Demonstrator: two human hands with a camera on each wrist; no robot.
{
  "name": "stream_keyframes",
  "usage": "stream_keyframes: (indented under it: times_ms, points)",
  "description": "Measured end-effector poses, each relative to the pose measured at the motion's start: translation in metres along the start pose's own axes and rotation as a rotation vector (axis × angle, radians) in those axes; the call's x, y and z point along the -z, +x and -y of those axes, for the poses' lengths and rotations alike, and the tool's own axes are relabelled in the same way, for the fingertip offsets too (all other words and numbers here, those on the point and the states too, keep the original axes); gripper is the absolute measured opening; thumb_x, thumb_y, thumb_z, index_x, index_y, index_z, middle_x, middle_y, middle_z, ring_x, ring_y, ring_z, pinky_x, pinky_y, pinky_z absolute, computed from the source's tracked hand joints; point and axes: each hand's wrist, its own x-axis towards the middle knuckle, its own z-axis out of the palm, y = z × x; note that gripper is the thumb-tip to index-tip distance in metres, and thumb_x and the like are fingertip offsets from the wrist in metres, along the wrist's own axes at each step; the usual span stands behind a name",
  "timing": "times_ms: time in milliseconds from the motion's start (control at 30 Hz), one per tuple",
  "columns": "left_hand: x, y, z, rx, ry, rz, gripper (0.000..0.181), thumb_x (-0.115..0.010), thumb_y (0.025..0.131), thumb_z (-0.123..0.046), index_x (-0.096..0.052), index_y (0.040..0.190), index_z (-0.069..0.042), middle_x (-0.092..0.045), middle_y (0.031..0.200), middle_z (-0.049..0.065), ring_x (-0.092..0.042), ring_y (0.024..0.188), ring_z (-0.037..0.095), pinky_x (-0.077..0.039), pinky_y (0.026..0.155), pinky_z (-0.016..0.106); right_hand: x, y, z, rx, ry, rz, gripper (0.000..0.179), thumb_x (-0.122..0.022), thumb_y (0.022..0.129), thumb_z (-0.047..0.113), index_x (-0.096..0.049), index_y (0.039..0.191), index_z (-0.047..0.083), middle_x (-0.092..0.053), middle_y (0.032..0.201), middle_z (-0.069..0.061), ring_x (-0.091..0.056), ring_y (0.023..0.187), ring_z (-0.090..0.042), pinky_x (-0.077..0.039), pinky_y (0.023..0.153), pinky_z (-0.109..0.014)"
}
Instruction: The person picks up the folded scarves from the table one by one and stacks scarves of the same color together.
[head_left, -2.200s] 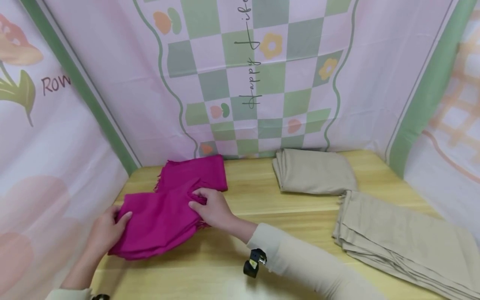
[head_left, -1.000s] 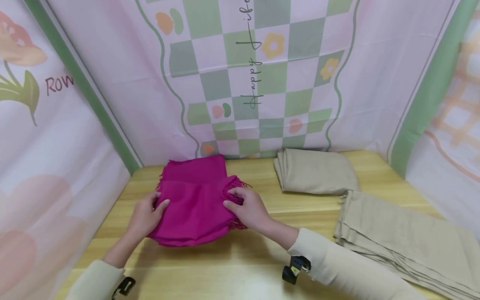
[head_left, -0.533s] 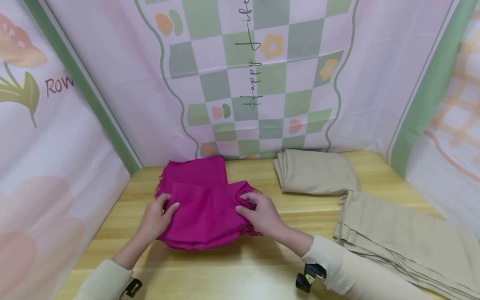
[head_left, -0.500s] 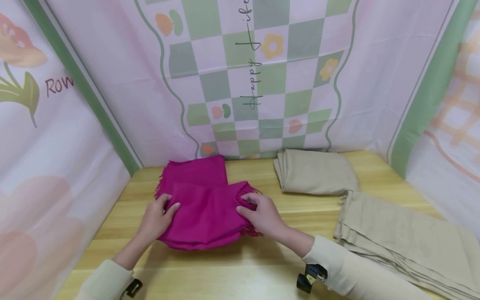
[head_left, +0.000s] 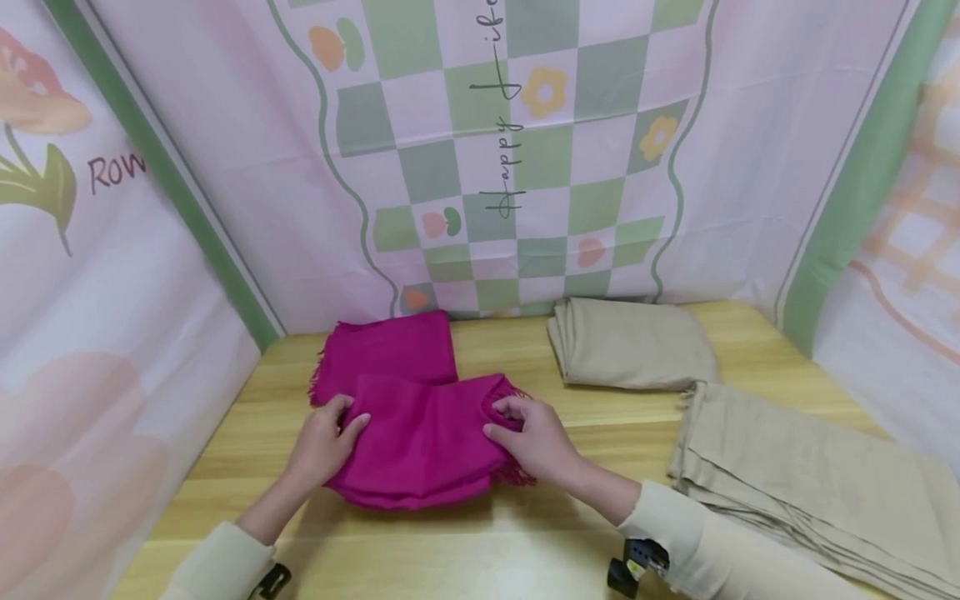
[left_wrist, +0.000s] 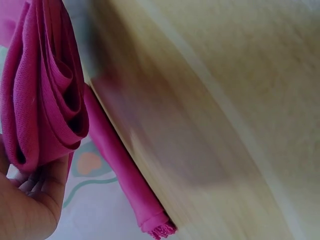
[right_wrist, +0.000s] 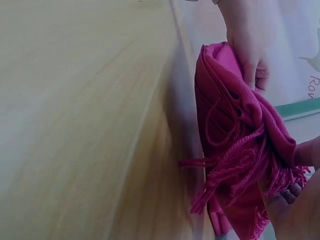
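Cloth of magenta colour (head_left: 423, 446), folded, is gripped at its left edge by the left hand (head_left: 324, 443), closed to the layers' thickness; it is raised above the wooden table (head_left: 480, 558), before a second magenta cloth (head_left: 390, 354), and pinched at its fringed right end by the right hand (head_left: 538, 443). Farther right, a folded beige cloth (head_left: 637, 346) and a longer beige cloth (head_left: 817, 475) are laid.

In soft light, glare pales the table (head_left: 487, 562) near me, the cloth (head_left: 427, 442) I hold casts a blurred shadow, and my 2 wrist views look dimmer.
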Motion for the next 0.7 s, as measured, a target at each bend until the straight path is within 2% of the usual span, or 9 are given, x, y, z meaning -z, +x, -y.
stream_keyframes:
  times_ms: [167, 367, 500, 700]
  points:
    - [-0.003, -0.001, 0.002, -0.001, 0.000, 0.010, 0.016, -0.070, 0.089, -0.006, -0.061, 0.100, 0.002, -0.062, 0.082, 0.011, -0.053, 0.070, 0.021, -0.047, 0.065, 0.039, -0.001, -0.002, -0.005, -0.027, -0.004, 0.013, 0.015, -0.073, 0.086, 0.005, -0.070, 0.100, 0.005, -0.068, 0.098, -0.004, -0.061, 0.087, -0.014, -0.053, 0.074, -0.029]
    - [-0.006, -0.004, 0.004, 0.005, -0.007, 0.017, 0.019, -0.071, 0.089, -0.006, -0.063, 0.103, 0.003, -0.067, 0.093, 0.016, -0.062, 0.084, 0.029, -0.050, 0.075, 0.046, -0.001, -0.004, -0.008, -0.043, -0.006, 0.022, 0.014, -0.074, 0.085, 0.005, -0.070, 0.099, 0.005, -0.068, 0.096, -0.003, -0.061, 0.085, -0.014, -0.052, 0.074, -0.030]
    - [-0.007, -0.005, 0.006, 0.009, -0.011, 0.013, 0.022, -0.071, 0.088, -0.006, -0.063, 0.106, 0.005, -0.067, 0.097, 0.018, -0.063, 0.090, 0.033, -0.050, 0.078, 0.048, -0.002, -0.005, -0.009, -0.051, -0.012, 0.030, 0.014, -0.074, 0.085, 0.005, -0.070, 0.098, 0.005, -0.068, 0.094, -0.003, -0.061, 0.084, -0.014, -0.052, 0.074, -0.030]
    - [-0.007, -0.006, 0.011, 0.048, -0.006, 0.045, 0.024, -0.070, 0.089, -0.007, -0.063, 0.108, 0.006, -0.067, 0.098, 0.017, -0.064, 0.091, 0.032, -0.050, 0.080, 0.047, -0.001, -0.006, -0.012, -0.075, -0.032, 0.028, 0.012, -0.075, 0.083, 0.005, -0.069, 0.093, 0.004, -0.066, 0.088, -0.001, -0.060, 0.080, -0.014, -0.051, 0.073, -0.032]
